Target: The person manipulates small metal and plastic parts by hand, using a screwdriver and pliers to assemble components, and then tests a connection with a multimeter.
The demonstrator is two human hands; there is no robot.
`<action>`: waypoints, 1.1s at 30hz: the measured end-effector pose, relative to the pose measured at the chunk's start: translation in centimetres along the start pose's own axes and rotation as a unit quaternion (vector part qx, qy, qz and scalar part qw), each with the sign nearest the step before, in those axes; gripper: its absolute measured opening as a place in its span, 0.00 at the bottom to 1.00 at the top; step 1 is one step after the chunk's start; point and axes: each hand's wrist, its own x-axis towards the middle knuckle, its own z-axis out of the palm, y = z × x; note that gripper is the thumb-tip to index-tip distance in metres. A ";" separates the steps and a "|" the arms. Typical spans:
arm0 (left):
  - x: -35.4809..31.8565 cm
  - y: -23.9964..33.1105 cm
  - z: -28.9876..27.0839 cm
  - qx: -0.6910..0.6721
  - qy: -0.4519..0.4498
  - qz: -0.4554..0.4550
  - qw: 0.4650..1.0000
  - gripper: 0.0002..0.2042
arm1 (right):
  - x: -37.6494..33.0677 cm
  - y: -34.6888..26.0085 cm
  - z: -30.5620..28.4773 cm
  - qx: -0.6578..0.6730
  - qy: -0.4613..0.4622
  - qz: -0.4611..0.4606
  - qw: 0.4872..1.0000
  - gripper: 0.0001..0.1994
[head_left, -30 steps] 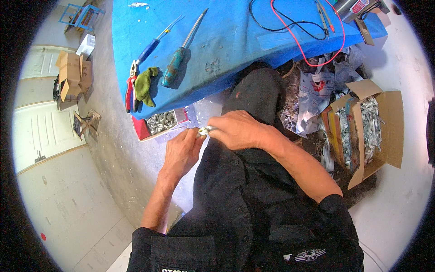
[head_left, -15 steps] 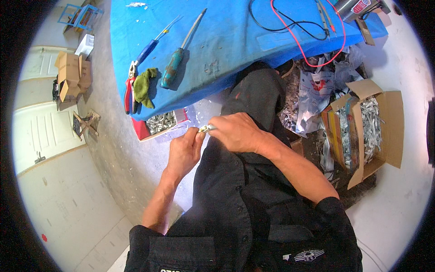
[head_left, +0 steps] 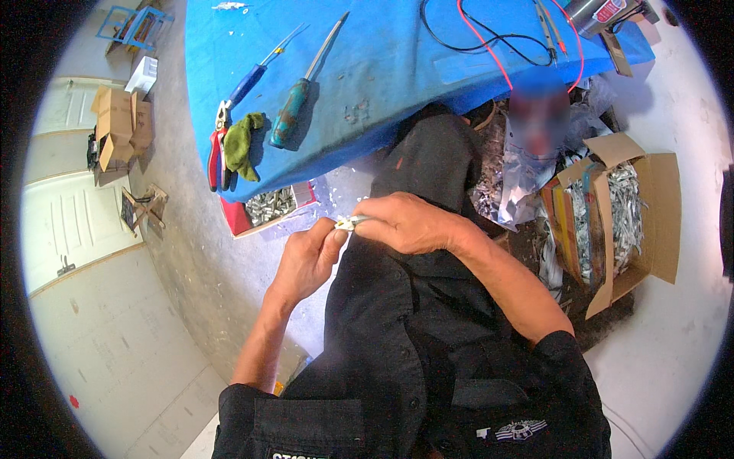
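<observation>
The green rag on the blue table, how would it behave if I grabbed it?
The rag lies crumpled and draped beside the pliers, so it is probably floppy and light. It likely won't roll, but might snag the pliers.

Blue table cover (head_left: 397,69), green rag (head_left: 243,144), silvery small part (head_left: 349,223).

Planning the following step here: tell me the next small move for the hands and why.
Probably pull the small pale metal piece apart or twist it. The left hand and right hand both pinch it from opposite ends over the lap, and the red tray of similar pieces lies just beyond.
</observation>
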 end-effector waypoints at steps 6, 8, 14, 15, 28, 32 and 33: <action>-0.4 -0.5 0.7 0.133 0.026 0.025 0.990 0.12 | -0.3 0.0 1.2 -0.042 0.027 0.017 0.999 0.12; -0.2 -0.3 0.8 0.178 0.040 0.042 0.982 0.12 | -0.3 -0.1 1.5 -0.038 0.046 0.017 0.998 0.12; 0.4 -0.7 0.8 0.227 0.068 0.109 0.965 0.13 | -0.5 -0.4 1.7 -0.042 0.070 0.014 0.997 0.12; 0.5 -0.9 0.9 0.236 0.078 0.116 0.962 0.13 | -0.5 -0.4 1.6 -0.044 0.064 0.015 0.997 0.11; 0.1 -1.4 0.9 0.267 0.121 0.114 0.949 0.14 | -0.1 -0.6 2.4 -0.270 0.103 -0.060 0.955 0.14; -0.3 -0.9 0.7 0.286 0.115 0.114 0.945 0.13 | -0.1 0.2 3.1 -0.318 0.123 -0.083 0.936 0.15; -0.4 -1.1 0.8 0.289 0.112 0.110 0.944 0.13 | -0.1 0.4 3.2 -0.325 0.127 -0.086 0.933 0.15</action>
